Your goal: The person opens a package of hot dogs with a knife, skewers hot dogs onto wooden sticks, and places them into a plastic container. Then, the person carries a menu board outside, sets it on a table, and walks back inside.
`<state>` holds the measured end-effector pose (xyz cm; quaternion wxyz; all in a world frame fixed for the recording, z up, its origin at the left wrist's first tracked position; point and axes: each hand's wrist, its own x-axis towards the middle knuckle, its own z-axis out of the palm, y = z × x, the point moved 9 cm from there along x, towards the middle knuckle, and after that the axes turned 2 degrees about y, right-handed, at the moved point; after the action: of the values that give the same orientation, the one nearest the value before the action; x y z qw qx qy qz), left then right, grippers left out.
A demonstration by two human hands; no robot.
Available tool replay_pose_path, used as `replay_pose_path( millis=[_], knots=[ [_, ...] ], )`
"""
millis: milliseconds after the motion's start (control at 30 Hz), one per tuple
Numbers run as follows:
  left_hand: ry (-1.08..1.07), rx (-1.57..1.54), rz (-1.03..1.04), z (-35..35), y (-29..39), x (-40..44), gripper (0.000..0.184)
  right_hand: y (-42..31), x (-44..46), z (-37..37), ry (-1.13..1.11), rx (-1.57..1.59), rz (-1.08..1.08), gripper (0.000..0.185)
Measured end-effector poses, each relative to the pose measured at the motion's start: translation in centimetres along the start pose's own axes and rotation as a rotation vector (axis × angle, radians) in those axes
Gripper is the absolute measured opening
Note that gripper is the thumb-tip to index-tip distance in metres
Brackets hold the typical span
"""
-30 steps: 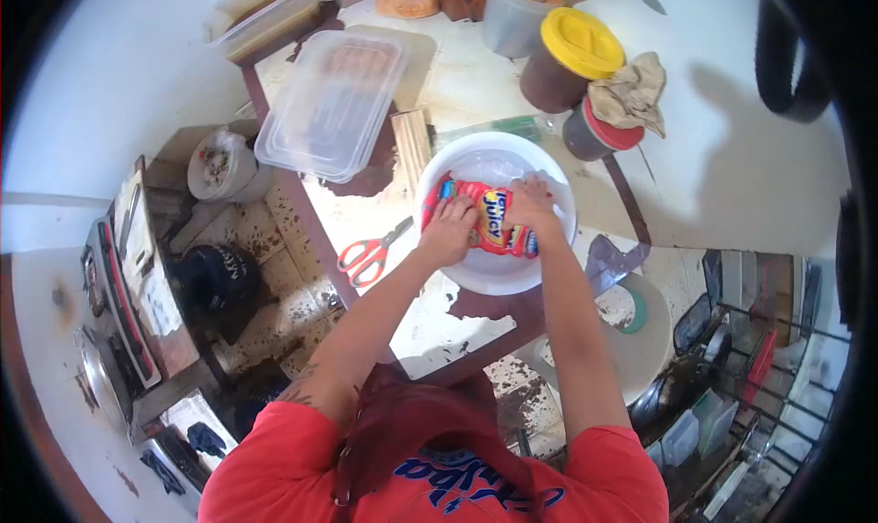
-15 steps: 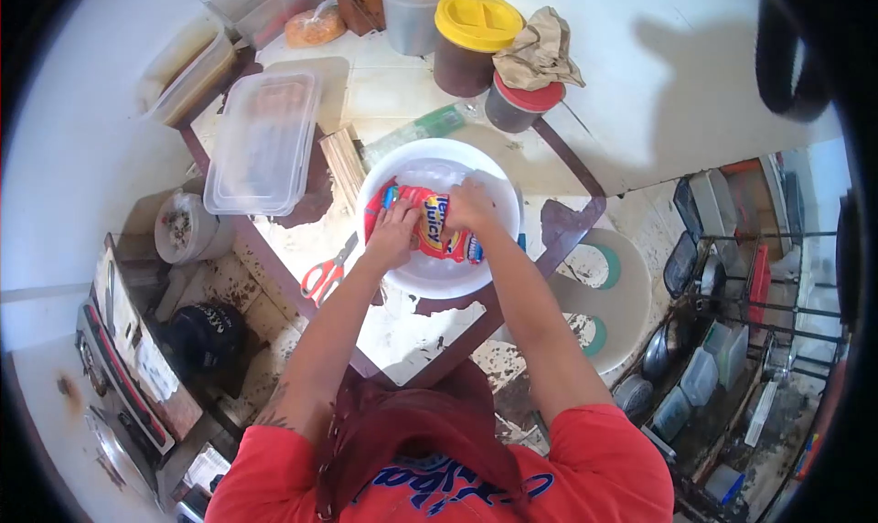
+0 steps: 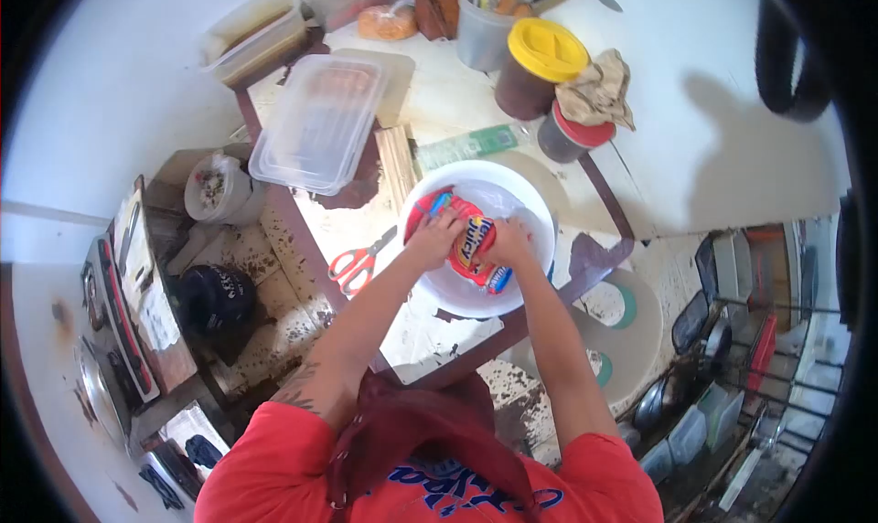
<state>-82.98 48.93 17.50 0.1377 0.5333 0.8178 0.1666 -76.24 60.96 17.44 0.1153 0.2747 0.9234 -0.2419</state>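
A red hotdog pack (image 3: pixel 473 240) with yellow and blue "Juicy" lettering lies slanted inside a round white basin (image 3: pixel 546 214). My left hand (image 3: pixel 436 240) is closed over the pack's left part, fingers bent on the wrapper. On its right side my right hand (image 3: pixel 509 243) grips the pack, its fingertips partly hidden. Clear plastic (image 3: pixel 498 197) or water shows in the basin behind the pack; I cannot tell which. Left of the basin, orange-handled scissors (image 3: pixel 358 265) rest on the table.
A lidded clear container (image 3: pixel 320 125), a wooden block (image 3: pixel 396 165) and a green-printed wrapper (image 3: pixel 468 146) lie beyond the basin. A yellow-lidded jar (image 3: pixel 540 66) and a red-lidded jar (image 3: pixel 576 133) with crumpled paper stand at the back. At right is a dish rack (image 3: pixel 768 340).
The camera view has turned, so the table and basin appear farther right and lower. The pack is tilted more steeply, with both hands still on it.
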Motion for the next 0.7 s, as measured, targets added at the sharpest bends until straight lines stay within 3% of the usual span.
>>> replay_pose_path(
  millis=[133,400,467,567,667,700],
  knots=[
    [-0.043,0.007,-0.007,-0.2,-0.1,0.1,0.055,0.0,-0.9,0.3,0.111,-0.034,0.043,0.096],
    [-0.048,-0.024,-0.047,0.0,-0.3,0.2,0.053,-0.1,0.0,0.9,0.042,-0.038,0.116,0.09],
    [-0.034,-0.021,-0.031,-0.5,0.2,0.2,0.042,0.5,0.0,1.4,0.06,-0.023,0.143,0.089],
    [0.055,-0.041,-0.011,-1.0,0.2,0.1,0.034,-0.8,-0.4,0.6,0.141,-0.082,0.002,0.082],
    [0.124,-0.246,0.028,2.7,-1.2,1.2,0.029,-1.9,0.1,1.1,-0.027,-0.026,-0.047,0.068],
    [0.093,-0.313,-0.023,2.9,-1.7,1.0,0.028,-1.8,0.2,1.5,-0.09,0.149,-0.063,0.063]
  ],
)
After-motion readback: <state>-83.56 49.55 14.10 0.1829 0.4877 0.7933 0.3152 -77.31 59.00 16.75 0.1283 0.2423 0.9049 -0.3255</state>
